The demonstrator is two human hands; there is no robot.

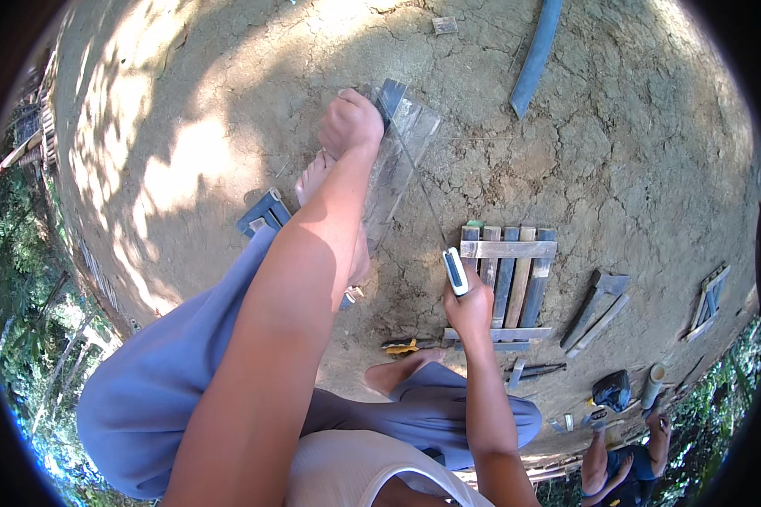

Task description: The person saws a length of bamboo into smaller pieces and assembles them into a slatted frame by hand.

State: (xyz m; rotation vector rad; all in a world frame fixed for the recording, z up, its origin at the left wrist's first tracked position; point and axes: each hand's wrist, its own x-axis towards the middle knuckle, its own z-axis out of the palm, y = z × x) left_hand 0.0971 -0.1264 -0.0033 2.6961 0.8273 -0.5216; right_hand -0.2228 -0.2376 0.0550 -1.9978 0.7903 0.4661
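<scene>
My right hand (471, 308) grips the white and dark handle of a handsaw (457, 270). The saw's thin blade runs up and left to a short dark slat (391, 97), crossing it beside my left hand (350, 123). That hand is closed around the slat, its fingers partly hidden. Beneath the slat lies a weathered grey board (395, 165) on the ground. My bare foot (314, 176) rests next to the board, partly covered by my left forearm.
Right of my right hand lies a slatted wooden frame (505, 279). Farther right are a joined wood piece (596, 308) and a smaller frame (707, 302). A long dark strip (536, 59) lies at the top. A yellow-handled tool (402, 346) is near my foot. Another person (621, 469) sits lower right.
</scene>
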